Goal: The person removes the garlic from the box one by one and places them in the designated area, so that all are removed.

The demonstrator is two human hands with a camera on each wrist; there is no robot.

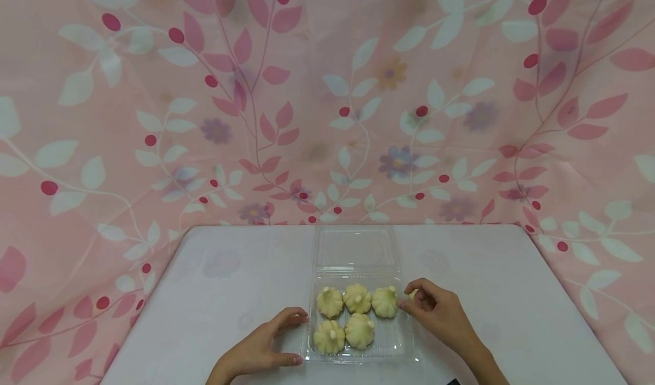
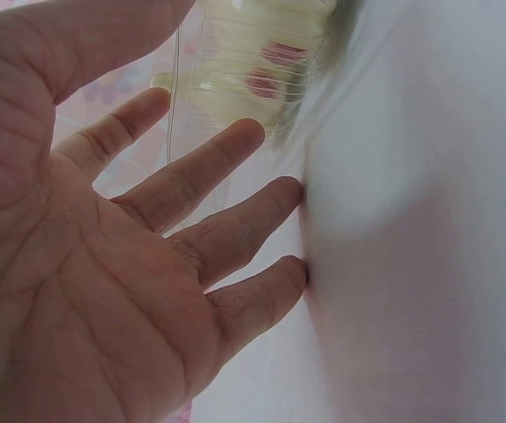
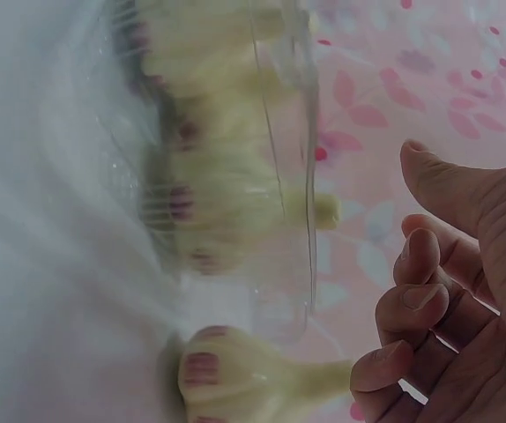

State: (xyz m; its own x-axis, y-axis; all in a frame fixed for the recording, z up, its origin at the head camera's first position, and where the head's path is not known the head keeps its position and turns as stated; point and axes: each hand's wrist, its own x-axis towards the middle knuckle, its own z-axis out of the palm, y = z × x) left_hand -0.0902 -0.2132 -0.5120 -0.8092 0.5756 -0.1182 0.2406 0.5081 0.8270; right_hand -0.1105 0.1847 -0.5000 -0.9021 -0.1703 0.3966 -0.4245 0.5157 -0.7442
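Observation:
A clear plastic clamshell box stands on the table with its lid laid back. Inside sit several pale garlic bulbs, three in the far row and two in the near row, the near right place bare. Just right of the box another garlic bulb stands on the table, mostly hidden behind my right hand in the head view. That hand hovers there, fingers loosely bent and thumb apart, gripping nothing. My left hand is at the box's left side, fingers spread, some fingertips resting on the table.
A white-covered table carries the box near its front edge. Behind and beside it hangs a pink floral curtain. A small dark object shows at the bottom edge near the right forearm.

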